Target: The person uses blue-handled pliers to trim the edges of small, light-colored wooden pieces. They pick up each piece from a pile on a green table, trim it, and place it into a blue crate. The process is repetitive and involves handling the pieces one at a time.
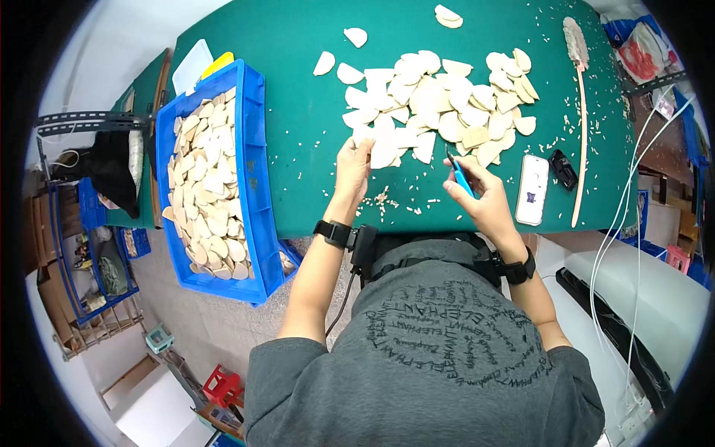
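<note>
1. Cream half-round pieces [205, 186] fill the blue crate [257, 164] between nine and ten o'clock of the view; finished or waiting, I can't tell.
2. At twelve, the left hand [354, 170] pinches one flat piece [383, 149], thumb and fingers closed on its edge; pale shavings [383, 200] lie nearby, so some work looks done!
3. Toward one, a loose heap [439, 100] on the green worktop [305, 171]: plenty left, I'd judge.
4. Past two, the right hand [479, 191] closes round a slim blue tool [462, 179], tip near the heap.

Heap of pale pieces [430, 97], 1; blue-handled tool [461, 177], 1; large blue crate [257, 160], left, 1; white phone [532, 186], near right, 1; duster [582, 123], 1.
</note>
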Demonstrator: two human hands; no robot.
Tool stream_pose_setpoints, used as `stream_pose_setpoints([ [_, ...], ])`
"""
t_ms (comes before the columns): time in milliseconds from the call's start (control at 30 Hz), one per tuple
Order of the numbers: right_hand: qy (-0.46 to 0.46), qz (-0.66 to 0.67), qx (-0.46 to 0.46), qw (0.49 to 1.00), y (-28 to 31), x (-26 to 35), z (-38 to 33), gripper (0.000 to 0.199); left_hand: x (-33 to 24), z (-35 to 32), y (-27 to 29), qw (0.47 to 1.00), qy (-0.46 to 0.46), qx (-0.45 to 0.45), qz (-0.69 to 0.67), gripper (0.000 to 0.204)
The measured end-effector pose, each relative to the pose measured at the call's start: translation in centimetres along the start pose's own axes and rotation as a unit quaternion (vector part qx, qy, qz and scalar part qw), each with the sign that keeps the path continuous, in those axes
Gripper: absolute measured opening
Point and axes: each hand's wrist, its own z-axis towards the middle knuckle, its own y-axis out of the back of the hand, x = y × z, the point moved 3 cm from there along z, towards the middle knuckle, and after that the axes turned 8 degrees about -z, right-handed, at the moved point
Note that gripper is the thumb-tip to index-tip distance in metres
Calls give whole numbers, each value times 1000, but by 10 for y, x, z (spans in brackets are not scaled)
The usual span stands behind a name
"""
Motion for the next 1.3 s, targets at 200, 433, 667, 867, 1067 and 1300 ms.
stream_pose_setpoints([
  [200,-14,63,2,998,-28,-10,30,46,-9,-46,-45,996,25,67,-57,37],
  [433,-42,145,-15,988,-24,-4,29,36,-8,-71,-67,985,62,123,-108,48],
  [667,-33,87,62,994,2,11,6,36,-34,-82,-71,994,-33,100,-32,49],
  [867,-3,-24,107,994,20,23,-1,38,-58,-97,-83,982,-120,137,56,49],
  [1067,23,-58,86,994,23,23,-4,44,-63,-105,-89,974,-143,159,74,45],
  [1300,49,-94,79,991,29,28,-5,44,-65,-114,-90,972,-149,164,83,45],
])
